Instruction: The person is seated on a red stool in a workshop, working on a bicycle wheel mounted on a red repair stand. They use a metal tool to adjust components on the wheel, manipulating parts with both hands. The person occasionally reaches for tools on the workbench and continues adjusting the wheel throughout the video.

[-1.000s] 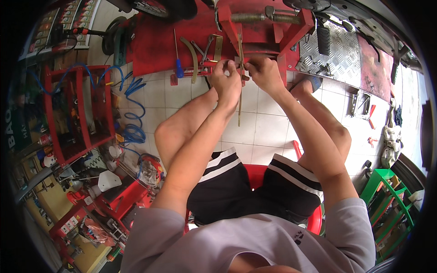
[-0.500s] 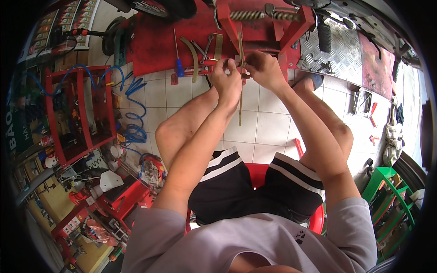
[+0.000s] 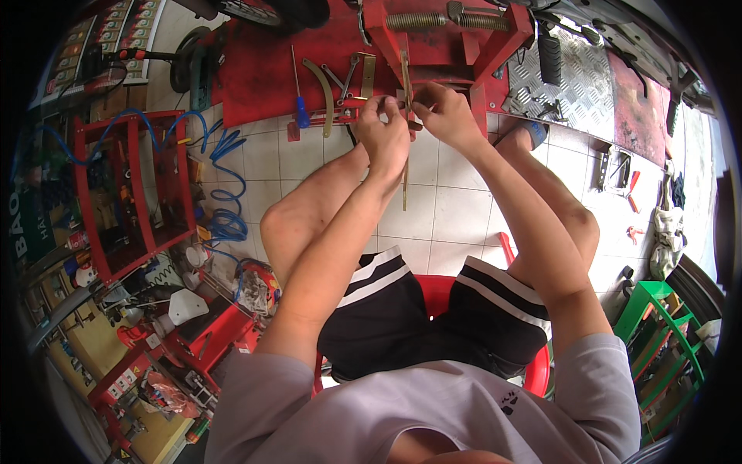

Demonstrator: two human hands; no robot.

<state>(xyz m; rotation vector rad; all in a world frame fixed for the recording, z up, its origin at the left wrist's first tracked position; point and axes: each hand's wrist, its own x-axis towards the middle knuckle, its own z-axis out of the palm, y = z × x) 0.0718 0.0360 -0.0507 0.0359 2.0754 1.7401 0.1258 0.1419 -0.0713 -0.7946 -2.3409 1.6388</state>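
A long, thin brass-coloured metal strip [image 3: 404, 189] stands out from the red workbench toward me, seen nearly edge-on. To its left, my left hand [image 3: 384, 138] is closed, thumb and forefinger bent together beside the strip. From the right, my right hand [image 3: 446, 116] pinches close against the same strip. A small dark bolt-like piece [image 3: 415, 125] shows between the hands. Whatever the fingertips grip is too small and partly covered. On the bench to the left lie a blue-handled screwdriver [image 3: 301, 114], a curved brass-coloured strip [image 3: 328, 104], wrenches [image 3: 349, 79] and a flat brass-coloured plate [image 3: 369, 76].
A red frame with a thick threaded screw [image 3: 417, 21] rises behind my hands. Left stand a red shelf cart [image 3: 135, 185] and a coiled blue air hose [image 3: 228, 224]. A checkered metal plate [image 3: 568, 77] lies right; a green rack [image 3: 657, 290] stands lower right. I sit on a red chair [image 3: 537, 375].
The view has shifted slightly. Both hands stay at the strip, and my right fingers have changed position a little against it.
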